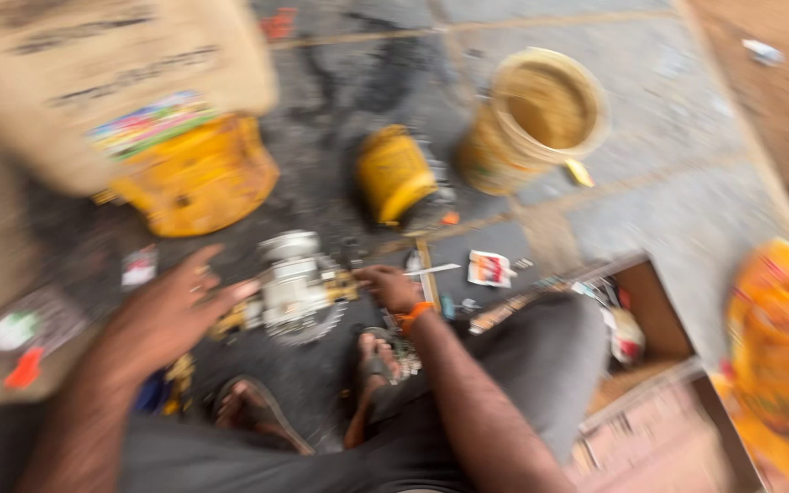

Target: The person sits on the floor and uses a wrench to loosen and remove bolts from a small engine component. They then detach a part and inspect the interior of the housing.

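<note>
Motion blur smears everything: the left hand hovers spread open, holding nothing, just left of a white-and-yellow machine part lying on the dark floor. The right hand is curled at the part's right end, but whether it grips anything I cannot tell; a yellow bucket stands well beyond

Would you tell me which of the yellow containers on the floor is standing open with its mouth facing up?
The round yellow bucket at the upper right: its open rim shows the inside, while the two other yellow pieces show closed sides.

The left hand hovers open beside a grey metal motor part on the floor. The right hand grips its other side; blur hides detail.
</note>
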`<action>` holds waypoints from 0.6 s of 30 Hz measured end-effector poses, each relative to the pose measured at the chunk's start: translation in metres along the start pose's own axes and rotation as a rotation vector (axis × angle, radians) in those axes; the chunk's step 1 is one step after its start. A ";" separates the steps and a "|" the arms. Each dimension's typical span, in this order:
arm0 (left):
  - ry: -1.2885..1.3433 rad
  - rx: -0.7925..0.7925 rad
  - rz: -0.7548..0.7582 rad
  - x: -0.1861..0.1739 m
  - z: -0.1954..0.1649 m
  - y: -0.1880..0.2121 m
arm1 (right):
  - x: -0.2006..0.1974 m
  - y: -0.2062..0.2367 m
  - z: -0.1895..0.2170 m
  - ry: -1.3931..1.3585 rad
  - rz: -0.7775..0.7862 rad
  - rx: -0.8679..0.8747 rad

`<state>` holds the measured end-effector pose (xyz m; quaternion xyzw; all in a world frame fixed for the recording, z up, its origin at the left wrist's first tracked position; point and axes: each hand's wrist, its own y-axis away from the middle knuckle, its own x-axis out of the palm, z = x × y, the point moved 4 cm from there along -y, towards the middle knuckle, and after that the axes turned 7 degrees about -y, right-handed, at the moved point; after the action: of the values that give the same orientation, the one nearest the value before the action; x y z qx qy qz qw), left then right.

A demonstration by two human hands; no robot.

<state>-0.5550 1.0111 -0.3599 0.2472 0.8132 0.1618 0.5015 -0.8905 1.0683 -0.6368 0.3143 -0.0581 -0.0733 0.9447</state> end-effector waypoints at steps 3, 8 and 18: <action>-0.043 -0.009 0.008 -0.003 0.009 -0.009 | 0.012 0.009 0.014 0.127 -0.060 -0.007; -0.049 -0.027 0.018 -0.005 0.027 -0.021 | 0.032 0.019 0.040 0.217 -0.045 -0.048; -0.156 -0.105 0.083 0.003 0.048 -0.040 | 0.042 0.017 0.038 -0.146 0.011 0.105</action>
<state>-0.5227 0.9805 -0.4040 0.2658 0.7512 0.2051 0.5684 -0.8532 1.0525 -0.5936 0.3571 -0.1320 -0.0878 0.9205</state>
